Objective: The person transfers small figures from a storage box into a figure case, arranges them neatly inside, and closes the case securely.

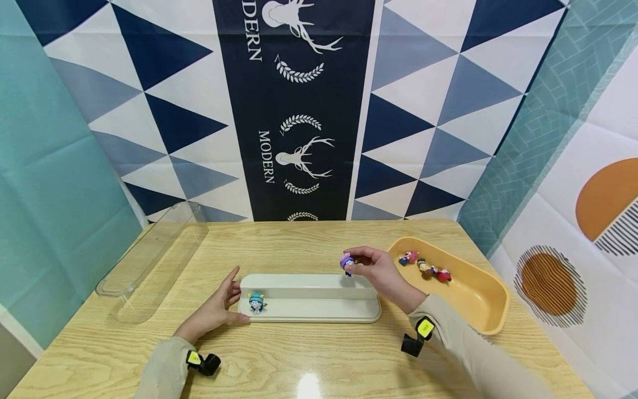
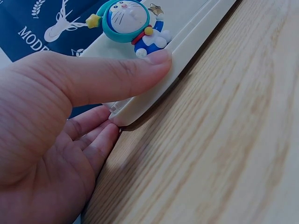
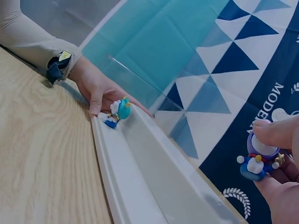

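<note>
A long white two-level tray [image 1: 319,310] lies on the wooden table. At its left end, my left hand [image 1: 219,307] holds the rim, thumb [image 2: 135,72] over the front corner and fingers against the end. Near that thumb, on the lower level, stands a small cat figurine in a teal hood [image 1: 256,302] with yellow stars. My right hand [image 1: 382,272] pinches a second cat figurine, in a purple hood [image 3: 256,163], between thumb and fingers. It is held upright over the right part of the tray's upper level; whether its base touches is unclear.
Right of the tray stands a yellow-orange bin [image 1: 468,299] with several small figurines [image 1: 427,270] inside. A clear plastic cover [image 1: 154,260] lies at the left. Patterned cloth hangs behind the table's back edge.
</note>
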Motion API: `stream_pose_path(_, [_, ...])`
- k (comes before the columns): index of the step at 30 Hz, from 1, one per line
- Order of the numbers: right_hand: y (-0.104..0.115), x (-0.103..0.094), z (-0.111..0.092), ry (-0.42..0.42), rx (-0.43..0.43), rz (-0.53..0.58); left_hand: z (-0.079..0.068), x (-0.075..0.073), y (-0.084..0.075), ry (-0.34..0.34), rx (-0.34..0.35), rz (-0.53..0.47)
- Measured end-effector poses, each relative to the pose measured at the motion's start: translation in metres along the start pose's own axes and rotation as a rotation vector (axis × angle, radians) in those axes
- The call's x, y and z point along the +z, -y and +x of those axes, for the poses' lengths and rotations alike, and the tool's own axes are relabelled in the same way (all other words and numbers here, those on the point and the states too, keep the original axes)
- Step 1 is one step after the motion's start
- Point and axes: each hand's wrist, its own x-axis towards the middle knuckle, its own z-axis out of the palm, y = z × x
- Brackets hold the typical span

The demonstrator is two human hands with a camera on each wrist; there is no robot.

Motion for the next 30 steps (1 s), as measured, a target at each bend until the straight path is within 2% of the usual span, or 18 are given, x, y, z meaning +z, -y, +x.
stream_pose_path(11, [-0.002,0.017,-0.002,-0.028,-0.017,-0.032,-0.001,0.0,0.0,0.0,0.001,-0.004])
stream_pose_path(21, [-0.006,0.033,-0.002,0.014,-0.004,0.059,-0.001,0.0,-0.001,0.0,0.002,-0.004])
stream_pose_path(30, [-0.007,0.047,-0.001,0.04,-0.031,0.078,-0.001,-0.001,-0.001,-0.001,0.004,-0.001])
